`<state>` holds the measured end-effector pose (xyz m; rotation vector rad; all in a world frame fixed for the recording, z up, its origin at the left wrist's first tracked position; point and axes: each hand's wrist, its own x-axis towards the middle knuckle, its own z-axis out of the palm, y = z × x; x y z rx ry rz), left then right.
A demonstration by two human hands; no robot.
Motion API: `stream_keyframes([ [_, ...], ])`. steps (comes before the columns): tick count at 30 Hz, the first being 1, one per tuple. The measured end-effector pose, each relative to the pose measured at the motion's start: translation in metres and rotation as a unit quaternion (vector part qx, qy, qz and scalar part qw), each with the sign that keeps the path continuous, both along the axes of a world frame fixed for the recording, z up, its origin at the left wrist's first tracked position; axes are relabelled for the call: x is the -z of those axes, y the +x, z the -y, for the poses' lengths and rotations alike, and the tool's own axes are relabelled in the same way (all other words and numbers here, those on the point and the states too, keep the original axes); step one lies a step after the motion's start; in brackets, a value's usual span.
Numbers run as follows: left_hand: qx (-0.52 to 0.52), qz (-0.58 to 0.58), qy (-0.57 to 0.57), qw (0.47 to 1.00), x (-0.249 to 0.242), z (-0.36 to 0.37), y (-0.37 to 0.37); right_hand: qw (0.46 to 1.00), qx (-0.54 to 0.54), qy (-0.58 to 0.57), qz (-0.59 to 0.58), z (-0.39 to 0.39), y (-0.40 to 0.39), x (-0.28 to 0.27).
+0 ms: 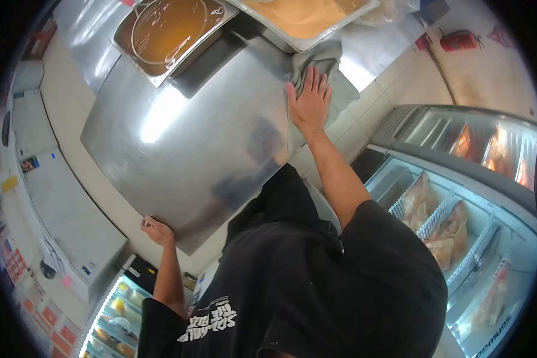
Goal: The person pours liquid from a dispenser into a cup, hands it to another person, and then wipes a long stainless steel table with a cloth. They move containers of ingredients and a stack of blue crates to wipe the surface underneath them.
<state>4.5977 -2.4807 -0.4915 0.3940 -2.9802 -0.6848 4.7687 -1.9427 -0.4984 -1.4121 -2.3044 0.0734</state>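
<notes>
My right hand (310,102) lies flat with its fingers spread on a grey-green cloth (340,89) at the right part of the steel table (185,143). Part of the cloth hangs over the table's near edge. At the table's near left corner is my left hand (159,231), its fingers curled at the edge; whether they grip it is hard to make out. A steel tray of amber liquid (170,30) under clear film stands at the far side. Beside it is a second tray with an orange-tan content (304,18), close beyond the cloth.
An open chest freezer (447,221) with wrapped items in divided sections stands at the right. A lit display fridge (116,316) with yellow items is at the lower left. White cabinets (53,191) line the left side. A plastic bag (385,11) lies beyond the trays.
</notes>
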Motion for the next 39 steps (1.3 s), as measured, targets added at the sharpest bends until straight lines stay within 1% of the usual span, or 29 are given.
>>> stream_keyframes([
  [1, 0.003, 0.016, -0.01, 1.0, -0.002, 0.001, 0.001, 0.999, -0.035, -0.027, -0.004, 0.009, 0.001, -0.004],
  [2, -0.008, 0.021, -0.011, 1.0, -0.003, 0.003, 0.001, 0.995, -0.056, -0.077, -0.012, -0.01, 0.006, -0.014],
  [3, 0.004, 0.01, 0.007, 1.0, -0.001, 0.002, -0.001, 0.989, -0.077, -0.124, -0.022, -0.048, 0.013, -0.03],
  [5, 0.002, 0.003, 0.025, 1.0, -0.001, -0.001, 0.004, 0.989, -0.051, -0.134, -0.04, -0.135, 0.03, -0.023],
  [6, -0.01, 0.009, 0.021, 1.0, -0.003, -0.005, 0.005, 0.989, -0.062, -0.134, -0.035, -0.133, 0.026, -0.021],
  [8, -0.02, 0.011, 0.018, 1.0, -0.012, -0.01, -0.002, 0.998, 0.033, -0.011, -0.05, -0.126, 0.019, -0.013],
  [10, -0.035, 0.024, -0.002, 0.999, -0.017, -0.017, 0.002, 0.998, 0.035, 0.015, 0.045, -0.068, 0.014, -0.008],
  [12, -0.027, 0.02, 0.004, 0.999, -0.013, -0.014, 0.004, 0.991, -0.022, -0.008, 0.135, -0.001, 0.013, -0.009],
  [13, -0.018, 0.013, 0.008, 1.0, -0.012, -0.011, 0.002, 0.991, -0.019, -0.008, 0.135, 0.002, 0.025, -0.005],
  [15, -0.016, 0.022, -0.003, 1.0, -0.008, -0.009, -0.003, 0.963, -0.25, -0.072, 0.069, -0.013, 0.053, -0.007],
  [17, -0.018, 0.045, -0.022, 0.999, -0.006, -0.002, 0.0, 0.946, -0.213, -0.221, 0.103, -0.069, 0.079, -0.024],
  [18, -0.008, 0.032, -0.003, 0.999, -0.004, -0.003, 0.0, 0.983, -0.15, -0.074, 0.076, -0.079, 0.094, -0.007],
  [19, 0.006, 0.02, 0.013, 1.0, -0.005, -0.004, -0.001, 0.982, -0.151, -0.079, 0.083, -0.067, 0.099, 0.002],
  [21, -0.003, 0.033, 0.021, 0.999, -0.015, -0.01, 0.003, 0.963, -0.258, -0.008, 0.071, -0.031, 0.1, 0.023],
  [22, -0.015, 0.039, 0.032, 0.999, -0.017, -0.013, 0.001, 0.938, -0.329, -0.047, 0.102, 0.0, 0.101, -0.007],
  [24, 0.029, -0.016, -0.001, 0.999, 0.008, 0.006, -0.004, 0.929, -0.357, -0.018, 0.096, -0.06, 0.129, 0.044],
  [25, 0.002, 0.018, 0.062, 0.998, 0.01, 0.01, -0.003, 0.941, -0.289, -0.171, -0.031, -0.054, 0.13, 0.008],
  [26, -0.028, 0.041, 0.134, 0.99, 0.007, 0.004, -0.006, 0.972, -0.234, -0.006, 0.01, -0.042, 0.126, 0.007],
  [27, -0.028, 0.045, 0.123, 0.991, -0.004, 0.003, 0.002, 0.972, -0.233, -0.018, 0.012, -0.021, 0.129, 0.008],
  [29, -0.017, 0.0, 0.069, 0.997, -0.02, -0.016, 0.005, 0.94, -0.332, -0.052, 0.05, -0.001, 0.122, 0.003],
  [30, -0.018, -0.006, 0.066, 0.998, -0.018, -0.016, 0.004, 0.937, -0.333, -0.044, 0.095, -0.034, 0.126, 0.006],
  [31, -0.007, -0.042, 0.058, 0.997, -0.012, -0.015, 0.004, 0.937, -0.333, -0.045, 0.093, -0.026, 0.12, -0.001],
  [33, 0.007, -0.083, 0.053, 0.995, 0.001, 0.001, 0.006, 0.972, -0.16, -0.107, 0.134, -0.011, 0.104, -0.012],
  [34, 0.041, -0.141, 0.025, 0.989, 0.02, 0.015, 0.003, 0.945, -0.288, 0.089, 0.129, -0.014, 0.12, 0.031],
  [35, 0.072, -0.198, -0.005, 0.977, 0.028, 0.02, -0.002, 0.945, -0.286, 0.102, 0.121, -0.022, 0.117, 0.019],
  [36, 0.069, -0.206, 0.002, 0.976, 0.023, 0.014, 0.001, 0.953, -0.26, 0.062, 0.144, -0.022, 0.121, 0.002],
  [37, 0.067, -0.245, 0.054, 0.966, 0.016, -0.001, 0.006, 0.958, -0.231, 0.024, 0.166, -0.027, 0.12, -0.008],
  [38, 0.067, -0.278, 0.103, 0.953, 0.01, -0.013, 0.017, 0.975, -0.148, -0.005, 0.165, -0.025, 0.109, -0.009],
  [39, 0.069, -0.279, 0.106, 0.952, -0.012, -0.033, 0.031, 0.976, -0.145, -0.003, 0.165, -0.016, 0.111, -0.006],
])
